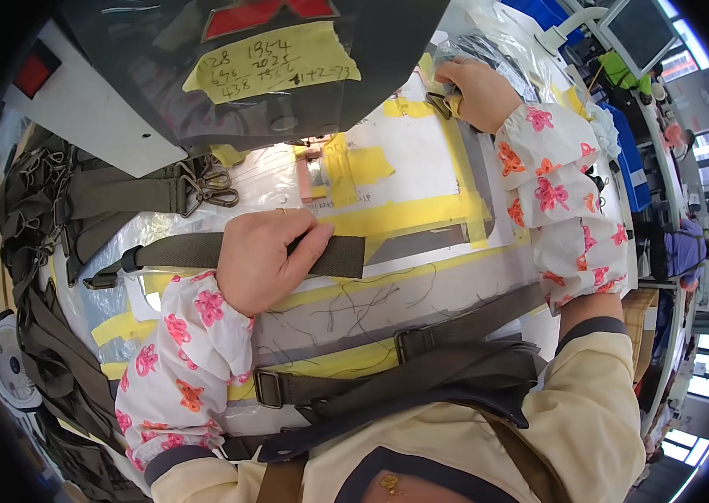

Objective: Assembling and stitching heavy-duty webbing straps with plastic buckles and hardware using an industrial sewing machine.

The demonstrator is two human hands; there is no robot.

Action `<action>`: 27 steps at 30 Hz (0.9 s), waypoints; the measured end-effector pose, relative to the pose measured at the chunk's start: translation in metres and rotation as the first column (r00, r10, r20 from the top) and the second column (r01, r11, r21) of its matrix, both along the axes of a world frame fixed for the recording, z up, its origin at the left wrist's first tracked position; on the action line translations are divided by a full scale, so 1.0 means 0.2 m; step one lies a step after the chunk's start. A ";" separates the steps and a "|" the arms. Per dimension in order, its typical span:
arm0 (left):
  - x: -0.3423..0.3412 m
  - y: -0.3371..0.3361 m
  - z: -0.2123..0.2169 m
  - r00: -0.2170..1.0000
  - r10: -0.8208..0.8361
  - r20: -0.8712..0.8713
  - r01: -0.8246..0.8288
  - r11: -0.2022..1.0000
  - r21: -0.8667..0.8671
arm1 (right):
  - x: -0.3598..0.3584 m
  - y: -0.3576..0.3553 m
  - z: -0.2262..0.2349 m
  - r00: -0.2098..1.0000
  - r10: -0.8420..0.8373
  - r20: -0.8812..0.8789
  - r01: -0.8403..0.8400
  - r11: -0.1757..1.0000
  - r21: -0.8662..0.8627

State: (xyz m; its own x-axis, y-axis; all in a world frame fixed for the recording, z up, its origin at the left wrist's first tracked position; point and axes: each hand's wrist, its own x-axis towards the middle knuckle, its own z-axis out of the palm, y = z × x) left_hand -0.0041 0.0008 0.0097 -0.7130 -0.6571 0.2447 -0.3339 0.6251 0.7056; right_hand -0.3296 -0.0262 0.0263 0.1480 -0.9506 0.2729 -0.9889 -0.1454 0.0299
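Note:
My left hand (pixel 266 260) is closed around a dark olive webbing strap (pixel 342 257), its thumb and fingers pinching it near the cut end. The strap runs left to a metal buckle (pixel 103 279). My right hand (pixel 482 94) is at the far right of the work surface, fingers curled down beside a clear plastic bag (pixel 476 54). A small metal piece (pixel 438 106) shows at its fingers, too partly hidden to name. Ahead stands a sewing machine (pixel 161 84) with a handwritten yellow tape label; its needle area is mostly hidden.
Olive straps with metal snap hooks (pixel 212 189) hang in a thick bundle at the left. More buckled straps (pixel 421 369) lie across my lap edge. Yellow tape (pixel 405 220) and loose threads (pixel 363 302) cover the surface. A blue bin (pixel 629 159) stands right; a small fan (pixel 9 360) is left.

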 end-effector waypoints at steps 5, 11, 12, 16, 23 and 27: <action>0.01 -0.01 0.00 1.000 0.002 0.017 -0.001 1.000 -0.004 | 0.04 -0.08 0.05 0.991 -0.115 0.067 0.088 0.944 0.319; 0.03 -0.06 0.01 0.998 -0.043 -0.046 0.055 0.950 0.308 | 0.12 -0.03 0.12 0.991 -0.014 0.136 -0.028 0.954 0.298; 0.03 -0.06 0.00 0.993 -0.015 -0.121 0.055 0.941 0.334 | 0.15 0.02 0.14 0.957 0.113 0.266 -0.164 0.970 0.180; 0.05 -0.05 0.04 0.955 0.070 -0.287 0.024 0.950 0.312 | 0.41 0.22 0.09 0.341 0.135 0.930 -0.382 0.924 0.006; 0.06 -0.03 0.05 0.933 0.160 -0.323 -0.100 0.975 0.197 | 0.67 0.33 -0.02 0.076 -0.423 0.903 -0.497 0.769 0.402; 0.02 -0.04 0.06 0.987 0.124 -0.105 -0.122 0.992 0.029 | 0.71 0.35 -0.14 0.503 0.084 0.860 -0.345 0.932 0.110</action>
